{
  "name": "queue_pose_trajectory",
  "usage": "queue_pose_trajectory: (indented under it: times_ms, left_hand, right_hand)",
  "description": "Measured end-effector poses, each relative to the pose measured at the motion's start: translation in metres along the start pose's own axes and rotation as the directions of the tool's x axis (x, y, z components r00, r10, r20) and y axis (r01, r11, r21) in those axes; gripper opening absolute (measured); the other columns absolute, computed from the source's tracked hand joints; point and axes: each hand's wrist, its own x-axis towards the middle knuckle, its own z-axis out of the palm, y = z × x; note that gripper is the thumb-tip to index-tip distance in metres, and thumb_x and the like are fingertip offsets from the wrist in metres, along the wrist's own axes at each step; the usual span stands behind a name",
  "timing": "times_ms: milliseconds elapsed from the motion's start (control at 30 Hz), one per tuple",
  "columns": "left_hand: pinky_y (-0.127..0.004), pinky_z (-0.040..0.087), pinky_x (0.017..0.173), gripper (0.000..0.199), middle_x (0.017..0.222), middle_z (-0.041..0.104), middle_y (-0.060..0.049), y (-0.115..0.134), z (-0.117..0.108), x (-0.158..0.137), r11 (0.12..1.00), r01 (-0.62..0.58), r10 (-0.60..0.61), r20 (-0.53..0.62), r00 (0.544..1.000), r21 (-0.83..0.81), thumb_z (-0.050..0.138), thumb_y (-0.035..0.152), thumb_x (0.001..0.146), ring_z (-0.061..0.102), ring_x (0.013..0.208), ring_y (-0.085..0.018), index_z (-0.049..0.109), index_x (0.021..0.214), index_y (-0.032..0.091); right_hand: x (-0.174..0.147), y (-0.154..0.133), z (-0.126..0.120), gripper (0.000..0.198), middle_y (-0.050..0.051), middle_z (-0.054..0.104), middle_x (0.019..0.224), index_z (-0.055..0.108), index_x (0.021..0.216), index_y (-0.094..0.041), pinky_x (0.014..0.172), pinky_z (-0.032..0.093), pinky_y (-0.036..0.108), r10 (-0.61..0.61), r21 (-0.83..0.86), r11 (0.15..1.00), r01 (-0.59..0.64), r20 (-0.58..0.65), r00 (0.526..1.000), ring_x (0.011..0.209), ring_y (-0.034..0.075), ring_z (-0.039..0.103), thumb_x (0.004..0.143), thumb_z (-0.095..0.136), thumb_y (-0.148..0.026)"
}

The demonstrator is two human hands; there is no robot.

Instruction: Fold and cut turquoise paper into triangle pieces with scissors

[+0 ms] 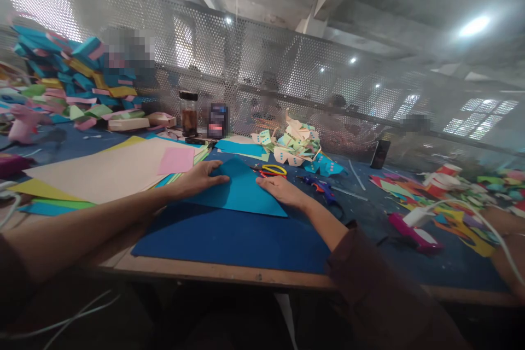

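A sheet of blue paper (238, 188), triangular in outline and seemingly folded, lies tilted above the dark blue mat (229, 240). My left hand (199, 178) grips its left edge, thumb on top and the other fingers partly behind it. On the opposite edge, my right hand (283, 188) holds the paper between thumb and fingers. Just behind the right hand are yellow-and-red handled scissors or pliers (274, 170); their kind is partly hidden. A blue glue gun (324, 188) rests to the right of that hand.
Large paper sheets (110, 167) are stacked at left, with a pink square (176, 160) on top. Folded paper pieces (297, 142), a lidded jar (189, 112) and a phone (217, 120) stand by the mesh screen. Rightward are a magenta glue gun (416, 234), scraps and another person's arm (508, 251).
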Motion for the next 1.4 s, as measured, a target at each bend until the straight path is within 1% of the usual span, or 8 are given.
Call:
queue_pose_trajectory:
  times_ms: [100, 200, 267, 400, 700, 1000, 1200, 1400]
  left_hand:
    - [-0.031, 0.047, 0.074, 0.049, 0.092, 0.069, -0.006, -0.003, 0.0, 0.0, 0.999, 0.003, -0.005, 0.037, 0.999, 0.038, 0.062, 0.059, 0.078, 0.063, 0.089, -0.025, 0.064, 0.103, 0.016]
    - [-0.027, 0.043, 0.066, 0.046, 0.08, 0.063, -0.001, -0.004, 0.001, -0.001, 0.997, -0.024, 0.018, 0.075, 0.997, 0.075, 0.062, 0.058, 0.078, 0.06, 0.076, -0.02, 0.063, 0.096, 0.016]
    - [-0.027, 0.042, 0.065, 0.043, 0.078, 0.061, 0.0, -0.005, 0.002, -0.002, 0.996, -0.043, 0.036, 0.082, 0.996, 0.081, 0.063, 0.056, 0.078, 0.059, 0.074, -0.02, 0.063, 0.093, 0.016]
    - [-0.029, 0.046, 0.072, 0.043, 0.083, 0.067, -0.003, -0.008, 0.003, -0.004, 0.997, -0.043, 0.039, 0.064, 0.997, 0.071, 0.065, 0.053, 0.077, 0.064, 0.082, -0.024, 0.067, 0.1, 0.017]
    - [-0.041, 0.051, 0.097, 0.06, 0.127, 0.068, -0.015, -0.011, 0.007, -0.005, 0.998, -0.016, 0.013, 0.057, 0.998, 0.058, 0.064, 0.052, 0.077, 0.064, 0.117, -0.034, 0.061, 0.125, 0.016]
    - [-0.047, 0.05, 0.101, 0.057, 0.129, 0.068, -0.016, -0.009, 0.007, -0.006, 1.0, -0.02, 0.019, 0.06, 0.998, 0.019, 0.062, 0.05, 0.079, 0.064, 0.12, -0.036, 0.061, 0.125, 0.015]
    - [-0.049, 0.05, 0.104, 0.059, 0.134, 0.065, -0.015, -0.011, 0.007, -0.006, 0.999, -0.023, 0.026, 0.064, 0.998, -0.037, 0.059, 0.048, 0.082, 0.061, 0.124, -0.036, 0.056, 0.132, 0.018]
    - [-0.047, 0.047, 0.105, 0.057, 0.136, 0.061, -0.014, -0.009, 0.005, -0.007, 0.991, -0.039, 0.05, 0.084, 0.995, -0.126, 0.055, 0.033, 0.084, 0.053, 0.134, -0.034, 0.046, 0.14, 0.023]
  right_hand:
    - [0.001, 0.001, -0.004, 0.061, 0.0, 0.056, 0.06, 0.059, 0.072, -0.019, 0.054, 0.042, 0.029, 0.098, 0.091, 0.991, -0.102, 0.051, 0.994, 0.054, 0.015, 0.051, 0.092, 0.044, -0.074]
    - [0.006, 0.005, -0.012, 0.051, 0.007, 0.07, 0.076, 0.067, 0.089, -0.016, 0.063, 0.048, 0.029, 0.148, 0.1, 0.985, -0.143, -0.036, 0.988, 0.065, 0.017, 0.064, 0.1, 0.041, -0.059]
    - [0.009, 0.009, -0.019, 0.037, 0.008, 0.074, 0.085, 0.069, 0.094, -0.017, 0.071, 0.049, 0.028, 0.127, -0.123, 0.981, -0.147, -0.157, 0.979, 0.076, 0.018, 0.068, 0.102, 0.045, -0.044]
    - [0.019, 0.023, -0.028, 0.023, 0.01, 0.072, 0.112, 0.072, 0.105, -0.019, 0.089, 0.046, 0.032, 0.136, -0.6, 0.755, -0.265, -0.252, 0.958, 0.105, 0.024, 0.065, 0.097, 0.052, -0.027]
    - [0.042, 0.027, -0.025, 0.034, 0.017, 0.063, 0.13, 0.065, 0.126, -0.014, 0.1, 0.041, 0.034, 0.197, -0.784, 0.555, -0.277, -0.2, 0.96, 0.122, 0.028, 0.057, 0.095, 0.05, -0.021]
    - [0.05, 0.016, -0.03, 0.036, 0.019, 0.069, 0.118, 0.069, 0.115, -0.013, 0.081, 0.047, 0.033, 0.278, -0.805, 0.523, -0.281, -0.151, 0.949, 0.106, 0.031, 0.065, 0.08, 0.065, -0.023]
    - [0.038, 0.009, -0.035, 0.03, 0.018, 0.069, 0.118, 0.068, 0.11, -0.014, 0.079, 0.047, 0.033, 0.229, -0.797, 0.5, -0.338, -0.256, 0.939, 0.108, 0.031, 0.065, 0.081, 0.061, -0.021]
    - [0.031, -0.01, -0.039, 0.035, 0.009, 0.075, 0.105, 0.064, 0.114, -0.021, 0.078, 0.046, 0.031, 0.227, -0.591, 0.657, -0.468, -0.437, 0.87, 0.101, 0.028, 0.069, 0.082, 0.062, -0.034]
